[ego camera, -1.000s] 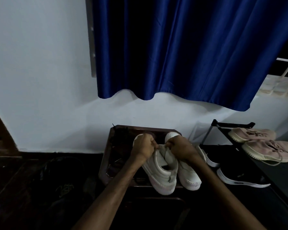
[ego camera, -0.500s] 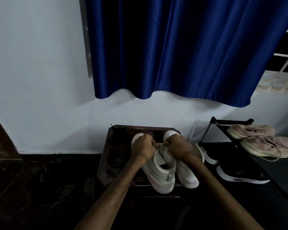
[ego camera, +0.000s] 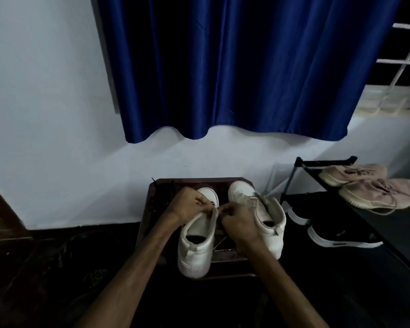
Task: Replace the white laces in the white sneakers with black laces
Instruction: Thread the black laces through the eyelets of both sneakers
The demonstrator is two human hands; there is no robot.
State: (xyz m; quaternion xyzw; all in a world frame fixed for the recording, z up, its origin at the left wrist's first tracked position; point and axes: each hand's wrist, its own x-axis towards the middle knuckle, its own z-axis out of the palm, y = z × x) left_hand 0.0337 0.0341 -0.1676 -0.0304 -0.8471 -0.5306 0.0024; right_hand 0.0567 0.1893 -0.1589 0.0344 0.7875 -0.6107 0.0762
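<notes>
White sneakers (ego camera: 273,223) stand side by side on a small dark table (ego camera: 187,181), heels reaching its near edge. The wall (ego camera: 57,138) is just past the far edge, and a shoe rack (ego camera: 294,183) is close to the right. The left hand (ego camera: 189,204) and right hand (ego camera: 239,223) meet above the left sneaker (ego camera: 194,252), both with curled fingers pinching its white lace (ego camera: 214,217). The right sneaker (ego camera: 246,197) lies under and beyond the right hand. Black laces (ego camera: 160,192) lie heaped just left of the left hand.

Left sneaker (ego camera: 194,254) beside right sneaker (ego camera: 244,195) on table (ego camera: 199,180), rack (ego camera: 327,160) to right
</notes>
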